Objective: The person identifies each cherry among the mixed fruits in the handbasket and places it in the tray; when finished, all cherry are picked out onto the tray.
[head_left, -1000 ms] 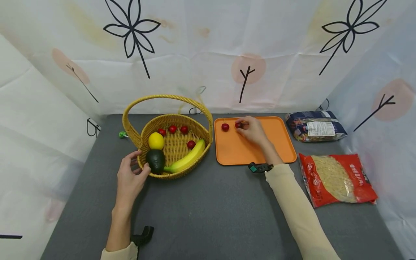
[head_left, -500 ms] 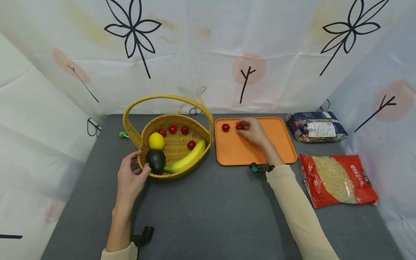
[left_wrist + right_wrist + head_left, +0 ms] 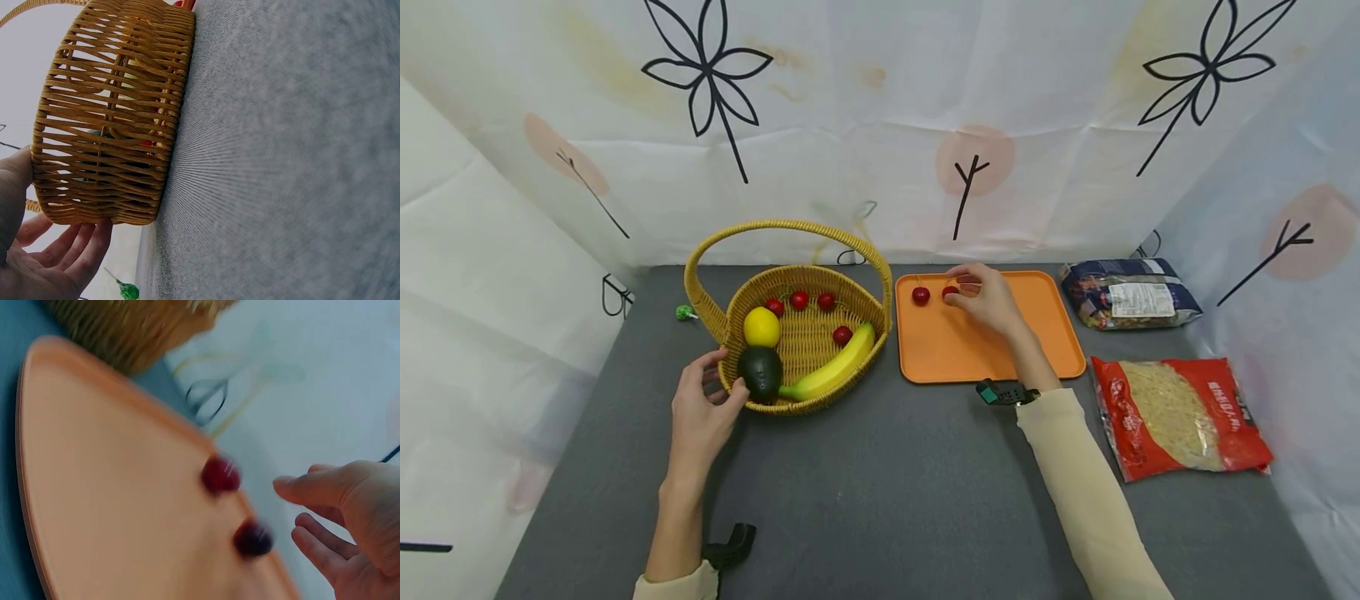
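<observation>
At the left, a yellow wicker basket [image 3: 805,354] holds a banana [image 3: 835,367], a lemon [image 3: 762,327], an avocado [image 3: 760,373] and several red cherries [image 3: 799,300]. My left hand [image 3: 700,417] holds its near left end, thumb and fingers against the woven wall [image 3: 106,144]. Two cherries sit near the far edge of an orange tray [image 3: 955,354]: a left cherry [image 3: 921,295] and a right cherry [image 3: 950,292]. My right hand [image 3: 988,304] hovers beside the right one. In the right wrist view its fingers [image 3: 319,487] are spread, apart from both cherries.
Behind the tray's right side lies a dark blue food bag [image 3: 1131,292]. A red bag [image 3: 1180,417] of pale contents lies nearer on the right. A small green object [image 3: 685,312] is left of the basket. Patterned white cloth [image 3: 850,167] walls the grey table [image 3: 880,500].
My right fingers have loosened from the right cherry and lifted slightly away, while it stays on the tray. The left hand and basket have not moved.
</observation>
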The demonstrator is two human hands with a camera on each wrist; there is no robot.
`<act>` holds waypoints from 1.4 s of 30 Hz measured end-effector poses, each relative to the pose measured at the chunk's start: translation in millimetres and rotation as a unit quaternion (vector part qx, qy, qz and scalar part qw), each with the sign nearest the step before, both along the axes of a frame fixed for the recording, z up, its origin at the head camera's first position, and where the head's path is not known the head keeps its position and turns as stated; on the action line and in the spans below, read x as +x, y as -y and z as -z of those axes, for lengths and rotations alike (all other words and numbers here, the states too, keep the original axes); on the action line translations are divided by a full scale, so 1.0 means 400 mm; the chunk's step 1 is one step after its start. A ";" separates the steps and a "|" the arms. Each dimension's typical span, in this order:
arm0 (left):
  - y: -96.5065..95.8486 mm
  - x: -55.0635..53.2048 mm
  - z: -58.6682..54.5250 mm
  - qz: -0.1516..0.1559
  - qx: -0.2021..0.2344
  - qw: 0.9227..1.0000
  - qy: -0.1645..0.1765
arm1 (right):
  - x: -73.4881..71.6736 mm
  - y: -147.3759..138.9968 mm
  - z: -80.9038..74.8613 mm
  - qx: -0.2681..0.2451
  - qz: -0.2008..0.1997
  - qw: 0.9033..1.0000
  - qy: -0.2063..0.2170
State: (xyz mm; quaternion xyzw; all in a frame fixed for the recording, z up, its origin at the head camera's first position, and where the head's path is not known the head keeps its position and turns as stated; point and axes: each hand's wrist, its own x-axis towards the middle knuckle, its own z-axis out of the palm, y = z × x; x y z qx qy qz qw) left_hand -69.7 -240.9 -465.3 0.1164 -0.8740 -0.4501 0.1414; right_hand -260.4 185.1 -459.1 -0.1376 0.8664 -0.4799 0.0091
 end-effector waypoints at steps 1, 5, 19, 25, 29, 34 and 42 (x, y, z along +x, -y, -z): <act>0.000 0.001 0.000 0.000 0.000 1.000 0.000 | 0.010 0.004 -0.012 -0.015 -0.002 1.000 -0.008; -0.001 0.003 -0.001 0.000 0.001 1.000 0.001 | 0.061 0.030 -0.069 -0.082 -0.028 0.995 -0.038; -0.001 0.002 -0.001 0.001 -0.002 1.000 -0.002 | 0.249 0.211 -0.165 -0.189 -0.192 0.956 -0.117; 0.000 0.001 0.000 0.000 -0.002 1.000 -0.003 | 0.234 0.337 -0.136 -0.156 -0.218 0.961 -0.072; 0.000 0.001 0.002 -0.001 -0.002 1.000 -0.002 | 0.191 0.412 -0.115 -0.122 -0.219 0.968 -0.031; -0.001 0.000 0.002 -0.002 -0.003 1.000 0.000 | 0.128 0.489 -0.094 -0.089 -0.203 0.975 0.007; -0.001 -0.002 0.003 -0.003 -0.005 1.000 0.004 | 0.046 0.571 -0.053 -0.050 -0.139 0.988 0.053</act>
